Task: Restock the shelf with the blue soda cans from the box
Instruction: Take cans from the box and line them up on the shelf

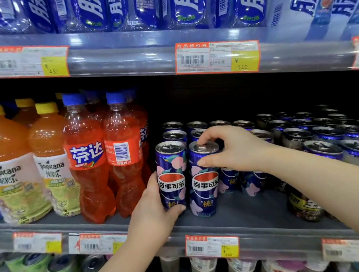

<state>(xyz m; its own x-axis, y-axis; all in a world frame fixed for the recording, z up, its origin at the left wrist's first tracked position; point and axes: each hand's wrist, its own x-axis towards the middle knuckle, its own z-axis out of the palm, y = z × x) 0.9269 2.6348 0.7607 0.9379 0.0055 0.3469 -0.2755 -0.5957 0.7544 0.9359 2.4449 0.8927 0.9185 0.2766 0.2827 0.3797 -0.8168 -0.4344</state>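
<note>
1. Clasps the left front can (pixel 172 177) low on its body with the left grip (pixel 153 210), fingers curled round the base.
2. Pinches the right front can (pixel 204 177) at the top with the right grip (pixel 231 150), fingertips on the lid, thumb on the side.
3. Has both upright, side by side, near the front edge of the shelf (pixel 250 215); more blue cans (pixel 323 149) ranked from 12 to 3 o'clock, orange soda bottles (pixel 87 164) at 9.
4. Probably full, so weighty and stiff, yet smooth and dentable: best taken round the body, never by the pull tab.
5. No box in view.
</note>
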